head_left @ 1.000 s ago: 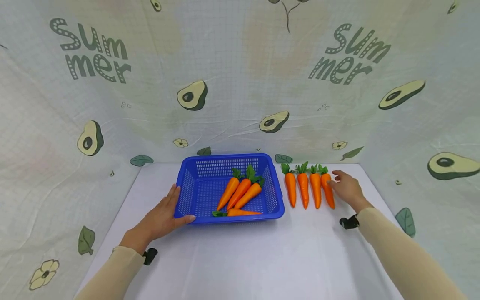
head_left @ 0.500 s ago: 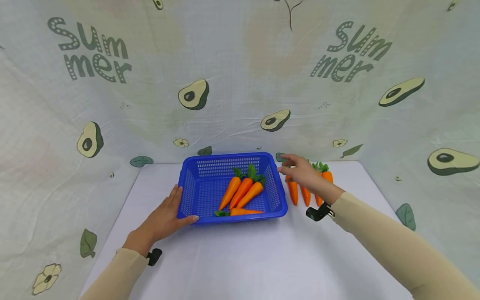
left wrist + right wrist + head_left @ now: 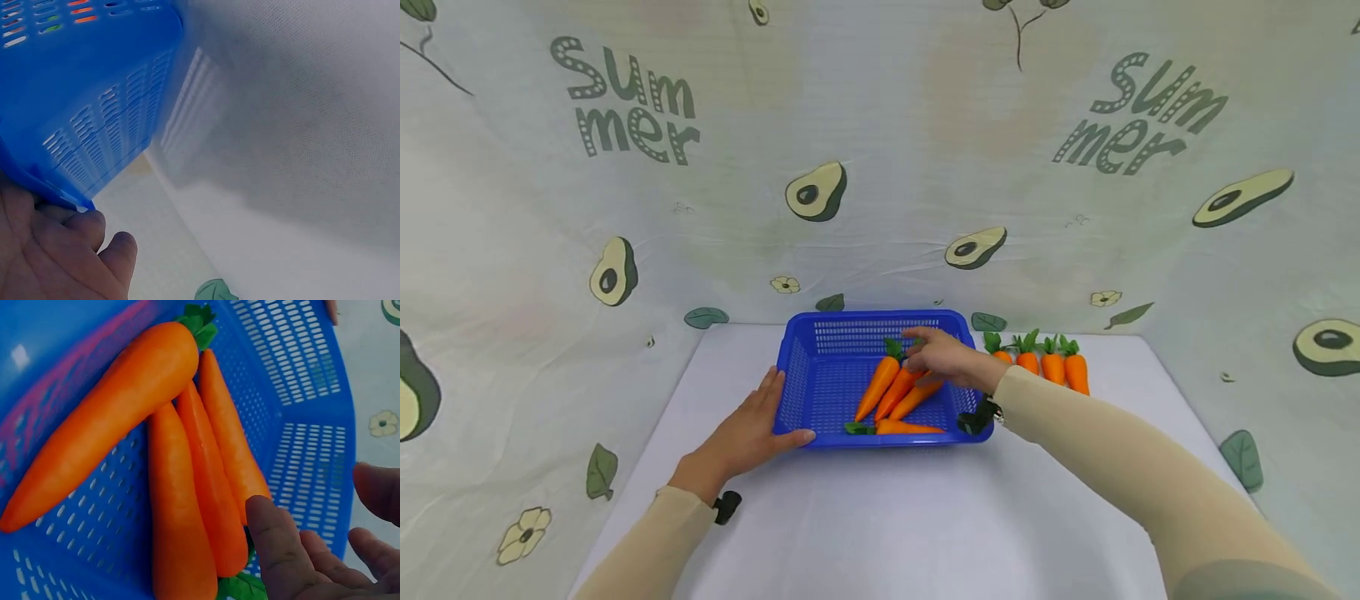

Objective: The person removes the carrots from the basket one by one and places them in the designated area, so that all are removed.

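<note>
A blue plastic basket with slotted walls stands on the table. My left hand rests against its left side, fingers extended and thumb lying on the front-left rim. Inside are several orange carrots with green tops: one carrot lies crosswise along the front wall, and the others, such as the left carrot, lean side by side. Over these hovers my right hand, holding nothing and hiding part of them. In the right wrist view its fingers are spread close to the carrots' leafy ends.
Several more carrots lie in a row right of the basket, their lower parts covered by the right sleeve. The white tabletop stretches in front. A printed cloth hangs behind and at both sides.
My right hand has moved left from the row of carrots, past the basket's right rim, to above the carrots inside. The left hand stays at the basket. The head view has shifted slightly.
</note>
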{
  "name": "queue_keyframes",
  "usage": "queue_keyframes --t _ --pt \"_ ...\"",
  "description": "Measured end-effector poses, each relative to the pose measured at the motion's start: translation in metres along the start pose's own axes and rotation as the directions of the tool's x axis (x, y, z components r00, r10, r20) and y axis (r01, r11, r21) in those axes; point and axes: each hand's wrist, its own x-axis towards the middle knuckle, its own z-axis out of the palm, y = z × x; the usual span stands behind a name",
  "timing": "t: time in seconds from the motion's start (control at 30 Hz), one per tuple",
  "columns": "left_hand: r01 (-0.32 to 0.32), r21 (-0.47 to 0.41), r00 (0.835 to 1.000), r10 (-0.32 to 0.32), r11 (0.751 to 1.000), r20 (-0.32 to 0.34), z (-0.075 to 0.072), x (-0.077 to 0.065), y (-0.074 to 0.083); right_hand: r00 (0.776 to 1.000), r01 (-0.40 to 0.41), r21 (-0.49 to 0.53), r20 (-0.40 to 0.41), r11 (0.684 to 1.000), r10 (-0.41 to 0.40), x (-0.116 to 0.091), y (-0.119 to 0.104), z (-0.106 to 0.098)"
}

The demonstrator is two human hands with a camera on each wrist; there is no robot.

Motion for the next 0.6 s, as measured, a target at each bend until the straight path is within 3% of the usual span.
queue_keyframes --t 0.37,0.6 --pt "-0.006 0.001 1.0 0.006 1.0 -0.004 0.0 0.002 0.001 0.994 -0.104 -0.018 -0.012 0.994 0.104 0.031 0.005 0.009" --pt "-0.008 0.004 1.0 0.009 1.0 -0.004 0.0 0.002 -0.002 0.992 -0.126 -0.096 -0.015 0.987 0.125 0.048 0.006 0.02"
